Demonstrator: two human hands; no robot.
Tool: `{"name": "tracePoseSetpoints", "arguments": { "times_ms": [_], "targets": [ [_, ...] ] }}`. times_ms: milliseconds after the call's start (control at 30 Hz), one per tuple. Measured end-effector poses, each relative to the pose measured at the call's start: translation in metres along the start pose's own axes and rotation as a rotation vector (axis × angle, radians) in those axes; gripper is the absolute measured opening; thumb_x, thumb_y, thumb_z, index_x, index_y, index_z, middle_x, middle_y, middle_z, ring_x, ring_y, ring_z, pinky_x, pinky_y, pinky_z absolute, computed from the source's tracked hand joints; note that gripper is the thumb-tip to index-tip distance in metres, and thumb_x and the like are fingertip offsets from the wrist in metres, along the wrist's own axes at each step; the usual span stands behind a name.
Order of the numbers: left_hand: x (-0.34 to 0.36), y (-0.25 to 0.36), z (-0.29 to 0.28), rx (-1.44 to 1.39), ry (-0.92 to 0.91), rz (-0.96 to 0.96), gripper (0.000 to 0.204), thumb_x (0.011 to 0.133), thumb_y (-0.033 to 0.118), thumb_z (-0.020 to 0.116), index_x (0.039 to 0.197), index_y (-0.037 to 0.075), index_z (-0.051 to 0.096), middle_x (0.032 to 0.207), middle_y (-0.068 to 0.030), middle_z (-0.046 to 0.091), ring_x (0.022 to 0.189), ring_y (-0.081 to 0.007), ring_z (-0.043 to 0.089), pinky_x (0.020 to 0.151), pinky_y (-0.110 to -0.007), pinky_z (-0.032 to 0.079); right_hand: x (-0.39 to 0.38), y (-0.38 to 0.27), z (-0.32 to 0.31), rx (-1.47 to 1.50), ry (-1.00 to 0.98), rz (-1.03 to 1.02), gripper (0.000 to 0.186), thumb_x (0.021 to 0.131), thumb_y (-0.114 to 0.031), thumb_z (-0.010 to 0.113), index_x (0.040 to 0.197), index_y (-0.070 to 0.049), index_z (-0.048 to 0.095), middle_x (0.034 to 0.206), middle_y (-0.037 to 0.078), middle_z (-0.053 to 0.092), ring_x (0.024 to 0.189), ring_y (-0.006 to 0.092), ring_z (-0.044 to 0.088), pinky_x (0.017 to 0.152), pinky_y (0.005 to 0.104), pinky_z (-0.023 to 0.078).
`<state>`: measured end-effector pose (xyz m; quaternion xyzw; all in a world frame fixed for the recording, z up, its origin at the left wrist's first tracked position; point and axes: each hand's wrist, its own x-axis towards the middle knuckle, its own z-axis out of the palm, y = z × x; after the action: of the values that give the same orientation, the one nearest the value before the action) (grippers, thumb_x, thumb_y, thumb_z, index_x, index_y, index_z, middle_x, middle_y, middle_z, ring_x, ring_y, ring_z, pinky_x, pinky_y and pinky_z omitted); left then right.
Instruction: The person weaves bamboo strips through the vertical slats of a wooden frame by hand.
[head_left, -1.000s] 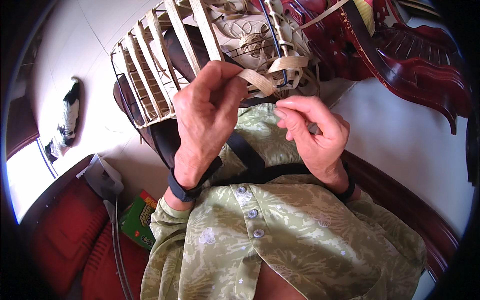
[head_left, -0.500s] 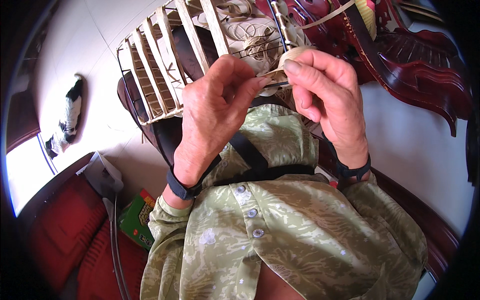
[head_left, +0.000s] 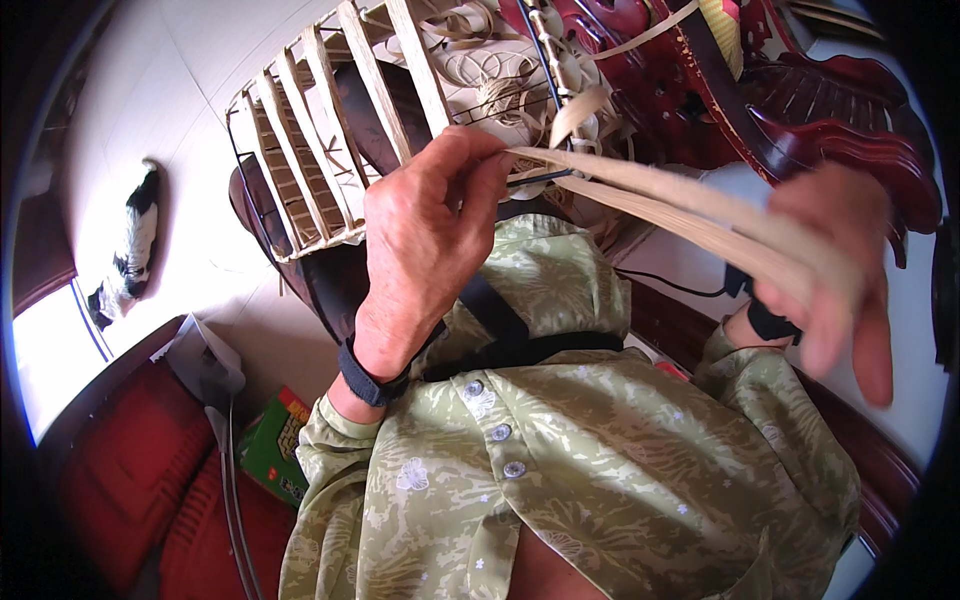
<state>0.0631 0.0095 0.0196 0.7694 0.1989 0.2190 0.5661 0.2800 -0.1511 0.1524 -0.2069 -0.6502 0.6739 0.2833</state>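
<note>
My left hand (head_left: pixel 430 205) pinches a pale flat weaving strip (head_left: pixel 640 178) at the edge of a slatted frame. From there the strip stretches right in a long loop to my right hand (head_left: pixel 830 265), which is smeared by motion and has the loop across its fingers. One finger of that hand points downward. The loop's lower run goes back to the dark rod of the frame. A short curled strip end (head_left: pixel 580 115) sticks up beside the pinch. Pale slats (head_left: pixel 375 80) cross the frame (head_left: pixel 240 170) to the left of my hands.
A bundle of pale cord (head_left: pixel 500 98) and loose strips lie behind the frame. Carved dark-red wooden furniture (head_left: pixel 830 110) stands at the far right. On the floor at left lies a black-and-white animal (head_left: pixel 135 235). A green box (head_left: pixel 275 450) sits by red cushions (head_left: pixel 120 450).
My right hand has swung away to the right and down from beside the left hand, drawing the strip out into a long loop. The left hand stays nearly in place.
</note>
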Motion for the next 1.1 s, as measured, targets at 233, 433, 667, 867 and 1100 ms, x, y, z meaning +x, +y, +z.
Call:
{"name": "tracePoseSetpoints", "arguments": {
  "times_ms": [233,433,667,867,1100],
  "targets": [
    [-0.002,0.002,0.003,0.043,0.004,0.020,0.007,0.092,0.007,0.068,0.096,0.002,0.068,0.068,-0.0114,0.067,0.057,-0.0138,0.063,0.053,-0.029,0.048,0.011,0.046,0.076,-0.001,0.342,-0.200,0.021,0.095,-0.020,0.070,0.114,-0.011,0.074,0.094,0.005,0.075,0.067,0.0128,0.068,0.058,0.0273,0.054],
    [-0.002,0.001,0.000,-0.126,0.006,-0.083,0.007,0.092,0.006,0.068,0.094,-0.001,0.068,0.070,-0.0106,0.070,0.067,-0.0117,0.071,0.058,-0.025,0.053,0.045,0.092,0.082,0.416,0.932,0.576,0.024,0.104,-0.015,0.049,0.104,-0.004,0.071,0.073,0.003,0.071,0.047,0.0040,0.060,0.039,0.0184,0.043],
    [0.000,0.011,-0.006,-0.187,-0.030,-0.183,0.010,0.092,0.005,0.068,0.094,-0.005,0.066,0.074,-0.0104,0.072,0.070,-0.0116,0.071,0.061,-0.025,0.054,0.094,0.112,0.082,0.134,1.510,0.613,0.032,0.095,-0.012,0.067,0.125,0.001,0.065,0.067,0.001,0.063,0.049,0.0055,0.051,0.046,0.0226,0.039],
    [0.000,0.008,-0.004,-0.208,0.001,-0.159,0.010,0.093,0.006,0.067,0.094,-0.004,0.067,0.076,-0.0096,0.072,0.071,-0.0101,0.069,0.062,-0.025,0.054,0.117,0.135,0.080,0.056,1.736,0.289,0.026,0.103,-0.025,0.058,0.118,-0.005,0.066,0.066,0.001,0.060,0.046,0.0052,0.047,0.042,0.0221,0.034],
    [0.001,0.001,-0.002,-0.232,0.019,-0.145,0.010,0.093,0.007,0.068,0.096,-0.003,0.068,0.075,-0.0088,0.072,0.068,-0.0082,0.067,0.062,-0.025,0.053,0.100,0.166,0.056,0.876,1.151,-0.272,0.029,0.106,-0.028,0.053,0.120,-0.003,0.059,0.069,0.008,0.064,0.039,0.0049,0.037,0.038,0.0201,0.027]
  ]
}}
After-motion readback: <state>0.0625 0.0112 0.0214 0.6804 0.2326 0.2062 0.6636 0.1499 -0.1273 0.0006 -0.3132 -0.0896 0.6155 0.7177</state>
